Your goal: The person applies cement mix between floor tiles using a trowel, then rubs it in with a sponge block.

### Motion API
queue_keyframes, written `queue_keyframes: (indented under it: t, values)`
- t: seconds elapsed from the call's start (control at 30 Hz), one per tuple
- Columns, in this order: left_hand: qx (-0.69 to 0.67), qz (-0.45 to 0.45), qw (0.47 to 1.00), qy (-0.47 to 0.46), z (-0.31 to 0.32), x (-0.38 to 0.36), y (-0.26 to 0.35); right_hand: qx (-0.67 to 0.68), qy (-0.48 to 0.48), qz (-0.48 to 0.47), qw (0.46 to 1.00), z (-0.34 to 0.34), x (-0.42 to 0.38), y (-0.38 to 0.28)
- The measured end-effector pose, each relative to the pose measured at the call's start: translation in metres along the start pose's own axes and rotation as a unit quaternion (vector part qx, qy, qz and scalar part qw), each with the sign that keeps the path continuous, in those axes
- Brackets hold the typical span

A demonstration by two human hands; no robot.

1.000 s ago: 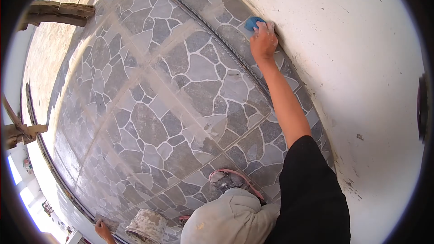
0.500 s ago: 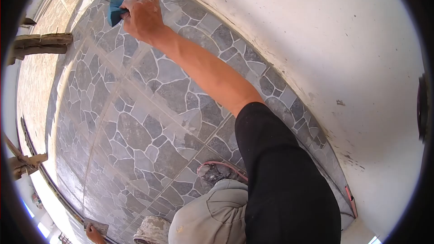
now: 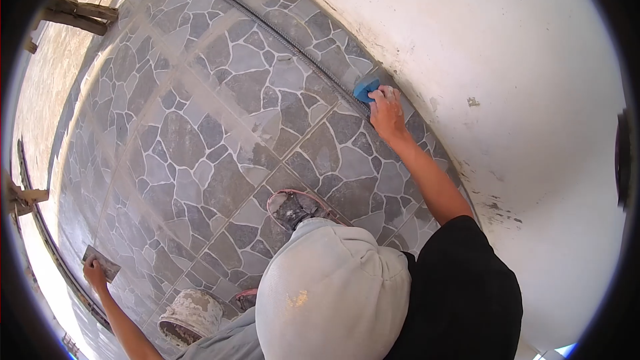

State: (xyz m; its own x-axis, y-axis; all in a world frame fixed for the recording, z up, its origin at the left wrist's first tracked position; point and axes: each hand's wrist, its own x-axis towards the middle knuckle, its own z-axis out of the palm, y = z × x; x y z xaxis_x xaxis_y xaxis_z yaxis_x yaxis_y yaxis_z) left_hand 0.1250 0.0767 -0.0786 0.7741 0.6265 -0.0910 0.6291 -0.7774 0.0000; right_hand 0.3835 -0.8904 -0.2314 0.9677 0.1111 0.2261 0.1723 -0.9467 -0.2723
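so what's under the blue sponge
Around the blue sponge, patterned floor and metal rods show. The patch directly underneath is covered by the sponge and right hand, so it can't be seen.

The floor [image 3: 180, 140] bears a grey pattern of irregular stone shapes outlined by pale joints. Ribbed metal bars [image 3: 280, 36] lie from far left toward the right; a smeared bucket [image 3: 195, 308] sits near left.

Right hand [image 3: 388, 112], blue sponge [image 3: 364, 91] back near wall [image 3: 520, 60]; left hand [image 3: 95, 273] farther forward.
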Motion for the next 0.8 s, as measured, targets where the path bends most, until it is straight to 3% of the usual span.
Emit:
queue_keyframes:
  t: [0.07,0.13,0.17,0.3,0.37,0.4,0.43,0.47,0.5,0.57,0.63,0.67,0.73,0.8]
  values:
    - [-0.028,-0.009,0.998,0.05,-0.008,0.004,-0.013,-0.012,-0.017,-0.006,1.0,0.001,0.021,0.001]
    - [-0.027,-0.021,0.996,0.084,-0.017,0.005,-0.04,-0.04,0.067,-0.003,0.997,0.012,0.063,0.0]
    - [-0.017,-0.017,0.997,0.079,-0.023,-0.002,-0.051,-0.028,0.065,-0.01,0.997,0.015,0.082,-0.006]
    - [0.068,-0.039,0.994,0.078,-0.042,-0.063,-0.125,0.012,-0.062,-0.051,0.997,0.005,0.038,0.006]
    - [-0.004,-0.155,0.985,0.076,-0.055,-0.099,-0.16,0.025,-0.086,-0.039,0.995,0.0,0.036,0.015]
    - [0.0,-0.162,0.984,0.072,-0.056,-0.111,-0.162,0.033,-0.112,-0.017,0.993,-0.001,0.035,0.015]
    - [-0.004,-0.192,0.979,0.065,-0.056,-0.12,-0.161,0.055,-0.051,-0.06,0.995,0.014,0.051,0.016]
    - [-0.006,-0.217,0.975,0.053,-0.057,-0.125,-0.16,0.051,-0.068,-0.055,0.995,0.024,0.065,0.006]
    - [-0.03,-0.202,0.979,-0.002,-0.054,-0.124,-0.164,0.063,-0.021,-0.1,0.993,0.031,0.09,-0.005]
    - [-0.037,-0.189,0.981,-0.002,-0.048,-0.134,-0.159,0.079,0.036,-0.148,0.985,0.027,0.097,-0.007]
    - [-0.024,-0.171,0.984,0.031,-0.053,-0.131,-0.174,0.077,-0.068,-0.116,0.988,0.007,0.05,0.0]
    - [-0.024,-0.173,0.984,0.033,-0.051,-0.129,-0.179,0.08,-0.067,-0.118,0.988,-0.003,0.035,0.008]
    - [-0.144,-0.173,0.971,0.078,-0.05,-0.139,-0.189,0.051,-0.184,-0.03,0.981,-0.021,0.019,0.015]
    - [-0.129,-0.194,0.971,0.045,-0.051,-0.126,-0.191,0.048,-0.165,-0.044,0.984,0.002,0.045,0.007]
